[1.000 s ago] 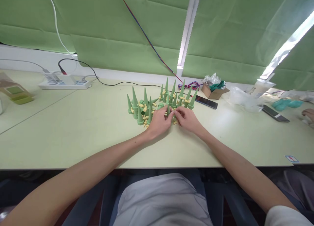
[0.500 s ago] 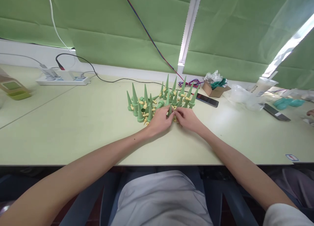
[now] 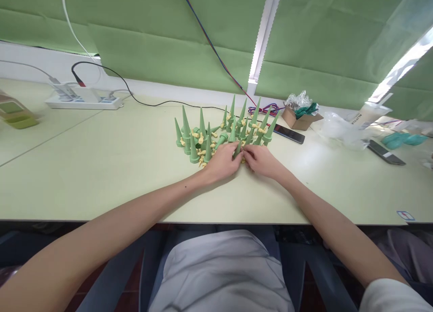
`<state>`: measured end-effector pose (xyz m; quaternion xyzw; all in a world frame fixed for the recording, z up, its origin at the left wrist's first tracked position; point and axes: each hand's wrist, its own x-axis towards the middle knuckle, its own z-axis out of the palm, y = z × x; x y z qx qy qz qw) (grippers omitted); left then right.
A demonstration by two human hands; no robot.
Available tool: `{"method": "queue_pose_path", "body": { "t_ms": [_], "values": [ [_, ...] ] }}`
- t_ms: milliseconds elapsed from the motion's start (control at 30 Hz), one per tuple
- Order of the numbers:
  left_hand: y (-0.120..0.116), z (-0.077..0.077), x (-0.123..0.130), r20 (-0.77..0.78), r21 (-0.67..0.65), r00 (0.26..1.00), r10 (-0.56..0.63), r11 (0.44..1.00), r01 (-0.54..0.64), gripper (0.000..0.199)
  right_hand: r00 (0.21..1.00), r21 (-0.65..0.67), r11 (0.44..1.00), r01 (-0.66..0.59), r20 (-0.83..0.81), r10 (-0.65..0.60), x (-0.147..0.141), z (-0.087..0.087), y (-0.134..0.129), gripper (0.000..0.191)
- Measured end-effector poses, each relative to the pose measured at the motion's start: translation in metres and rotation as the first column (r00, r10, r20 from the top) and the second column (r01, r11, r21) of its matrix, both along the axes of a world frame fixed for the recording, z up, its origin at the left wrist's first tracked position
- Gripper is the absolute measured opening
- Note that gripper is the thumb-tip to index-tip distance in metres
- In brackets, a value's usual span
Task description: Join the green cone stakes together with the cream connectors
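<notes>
Several green cone-shaped watering spikes (image 3: 194, 149) with small yellow valves (image 3: 202, 138) are grouped in front of me; most stand point up, a few lie on their sides. At the near edge of this group, my left hand (image 3: 221, 162) is closed around one green spike (image 3: 238, 148), its tip showing between thumb and fingers. My right hand (image 3: 263, 160) meets it there, thumb and forefinger pinched together at the spike's side. Whatever small part sits between the right fingertips is mostly hidden.
A phone (image 3: 289, 134) and a small carton (image 3: 300, 119) with green and clear wrapping lie behind to the right. Farther right are a plastic cup (image 3: 370, 116) and another dark device (image 3: 385, 153). A power strip (image 3: 84, 103) sits at the back left.
The camera view has shifted slightly. Both hands stay together at the same spike, with only a small change at the fingertips.
</notes>
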<state>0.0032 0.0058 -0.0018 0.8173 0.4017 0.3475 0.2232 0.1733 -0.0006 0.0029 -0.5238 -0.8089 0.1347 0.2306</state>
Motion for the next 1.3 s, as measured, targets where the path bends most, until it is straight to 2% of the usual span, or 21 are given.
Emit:
{"method": "queue_pose_path", "body": {
  "t_ms": [300,1300],
  "values": [
    [0.0032,-0.0017,-0.0010,-0.042,0.075,0.998,-0.047,0.996,0.050,0.016,1.000,-0.004,1.000,-0.025,0.012,0.025,0.0011,0.0015,-0.0007,0.028],
    [0.0023,-0.0012,-0.0021,-0.079,0.155,0.993,-0.092,0.983,0.103,0.017,0.997,-0.036,0.999,-0.035,0.062,0.037,0.0019,0.0070,-0.0024,0.027]
  ]
}}
